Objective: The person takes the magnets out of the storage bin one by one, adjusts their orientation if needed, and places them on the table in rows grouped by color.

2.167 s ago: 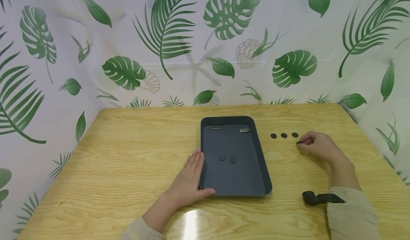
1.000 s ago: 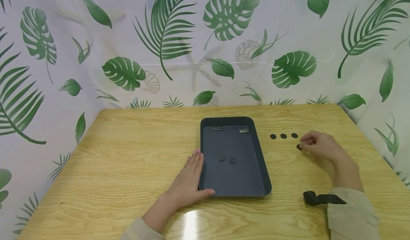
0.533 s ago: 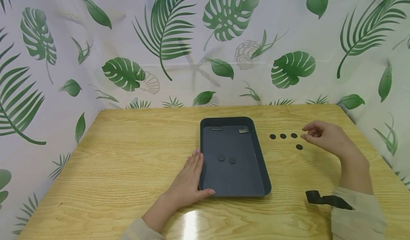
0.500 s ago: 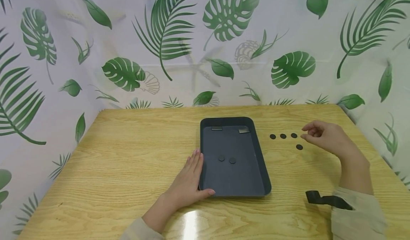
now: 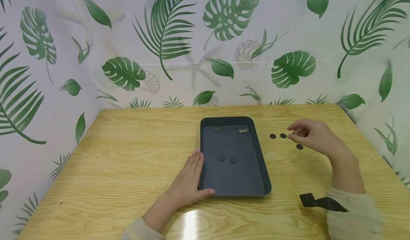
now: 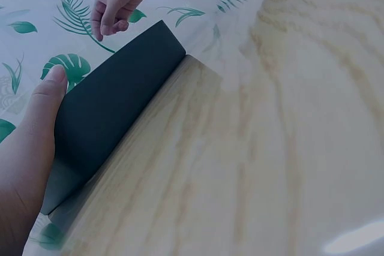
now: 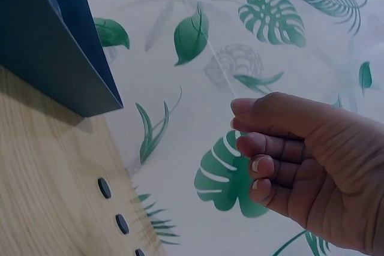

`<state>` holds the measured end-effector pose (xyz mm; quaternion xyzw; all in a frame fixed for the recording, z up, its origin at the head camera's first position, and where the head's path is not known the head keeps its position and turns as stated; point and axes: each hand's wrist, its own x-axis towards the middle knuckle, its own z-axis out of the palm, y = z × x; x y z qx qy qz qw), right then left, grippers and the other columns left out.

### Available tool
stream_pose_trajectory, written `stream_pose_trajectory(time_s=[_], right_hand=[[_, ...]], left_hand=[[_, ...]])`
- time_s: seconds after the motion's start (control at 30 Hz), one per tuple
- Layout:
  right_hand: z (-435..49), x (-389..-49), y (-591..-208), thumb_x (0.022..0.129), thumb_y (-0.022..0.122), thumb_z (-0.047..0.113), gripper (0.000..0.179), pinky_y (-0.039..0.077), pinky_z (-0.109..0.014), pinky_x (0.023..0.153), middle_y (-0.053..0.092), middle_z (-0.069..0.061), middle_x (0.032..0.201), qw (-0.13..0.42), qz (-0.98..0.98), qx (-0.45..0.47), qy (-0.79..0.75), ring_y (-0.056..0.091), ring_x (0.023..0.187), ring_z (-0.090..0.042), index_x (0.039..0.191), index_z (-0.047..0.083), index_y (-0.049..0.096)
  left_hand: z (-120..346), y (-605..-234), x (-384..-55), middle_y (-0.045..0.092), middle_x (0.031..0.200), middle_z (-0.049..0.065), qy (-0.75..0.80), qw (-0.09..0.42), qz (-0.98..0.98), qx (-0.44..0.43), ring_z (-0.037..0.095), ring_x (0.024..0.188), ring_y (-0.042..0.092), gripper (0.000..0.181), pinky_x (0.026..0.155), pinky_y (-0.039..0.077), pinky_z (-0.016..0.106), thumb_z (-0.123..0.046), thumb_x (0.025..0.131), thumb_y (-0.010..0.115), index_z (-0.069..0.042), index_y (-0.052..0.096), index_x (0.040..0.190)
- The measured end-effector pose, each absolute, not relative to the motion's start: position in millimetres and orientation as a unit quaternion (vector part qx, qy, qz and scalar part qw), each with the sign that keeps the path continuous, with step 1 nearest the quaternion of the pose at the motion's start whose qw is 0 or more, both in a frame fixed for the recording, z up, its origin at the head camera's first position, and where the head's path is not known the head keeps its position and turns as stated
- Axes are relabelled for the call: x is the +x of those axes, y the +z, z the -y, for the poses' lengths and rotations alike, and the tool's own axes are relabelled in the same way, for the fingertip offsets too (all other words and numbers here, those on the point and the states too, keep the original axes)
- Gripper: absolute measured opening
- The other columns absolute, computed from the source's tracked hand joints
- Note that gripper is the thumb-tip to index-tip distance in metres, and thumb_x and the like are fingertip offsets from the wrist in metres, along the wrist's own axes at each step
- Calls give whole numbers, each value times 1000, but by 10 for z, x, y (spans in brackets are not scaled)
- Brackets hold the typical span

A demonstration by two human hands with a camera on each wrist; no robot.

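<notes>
A dark grey rectangular tray (image 5: pixel 235 183) lies on the table. My left hand (image 5: pixel 187 183) rests along its left wall with straight fingers, the thumb over the near corner. In the left wrist view that thumb (image 6: pixel 45 112) lies against the wall. My right hand (image 5: pixel 315 136) hovers at the row of small black discs right of the tray, thumb and index finger apart. Two discs of the row show, a left one (image 5: pixel 273 136) and a middle one (image 5: pixel 283 135); the hand mostly covers the third. A separate disc (image 5: pixel 299 147) lies just nearer. Nothing shows between the right fingers (image 7: pixel 264 145).
Inside the tray sit two dark discs, one left (image 5: pixel 221 158) and one right (image 5: pixel 232 160). Two small shiny rectangular pieces, left (image 5: pixel 217 128) and right (image 5: pixel 244 130), are at its far end. A leaf-print curtain (image 5: pixel 179 72) borders the wooden table (image 5: pixel 128 154).
My right hand set the pinched disc down slightly nearer, let go and drew back up and right. Since then it has moved left over the row's third disc. The left hand stayed put.
</notes>
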<state>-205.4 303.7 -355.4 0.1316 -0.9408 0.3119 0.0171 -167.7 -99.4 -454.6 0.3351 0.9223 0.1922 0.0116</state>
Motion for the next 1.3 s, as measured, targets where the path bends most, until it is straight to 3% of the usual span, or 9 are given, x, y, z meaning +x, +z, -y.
stream_pose_trajectory(time_s=[0.07,0.3,0.57,0.83,1.1,1.3], right_hand=[[-2978,-2047,-3530,90,65,23,24,46,-24,57,61,-4,84,9,941,134,311,54,68,-9,107,6,64],[-2778,-2034,-3495,88,68,22,20,47,-24,58,61,-3,82,15,933,157,323,54,70,-10,103,8,66],[-2587,-2040,-3503,88,69,19,17,48,-23,59,61,0,80,19,926,195,322,54,70,-9,99,7,67],[-2420,-2050,-3569,87,70,15,14,48,-22,59,60,1,80,26,913,232,334,54,69,-8,99,8,68],[-2310,-2077,-3673,84,72,11,16,48,-24,59,59,5,77,47,904,261,336,53,68,-6,98,6,68],[-2189,-2103,-3745,83,73,9,15,47,-23,57,60,7,77,64,890,296,341,53,67,-4,97,7,68]], left_hand=[[993,-4544,-1678,-7,157,19,189,11,-923,335,22,145,-11,111,118,7,41,-81,82,22,6,4,149],[992,-4546,-1688,-5,157,21,186,6,-923,337,25,146,-8,106,118,7,42,-74,87,35,6,3,149],[987,-4541,-1683,-7,158,19,185,10,-925,332,23,145,-10,115,118,6,40,-85,77,12,5,2,149],[992,-4544,-1679,-5,157,20,191,7,-923,335,24,146,-9,112,118,6,41,-82,81,19,6,3,149],[990,-4525,-1673,-4,157,21,186,7,-924,334,25,146,-8,116,118,7,42,-85,77,11,5,4,149],[999,-4523,-1672,-5,157,20,189,10,-922,336,24,146,-9,112,118,6,41,-81,82,21,6,5,149]])
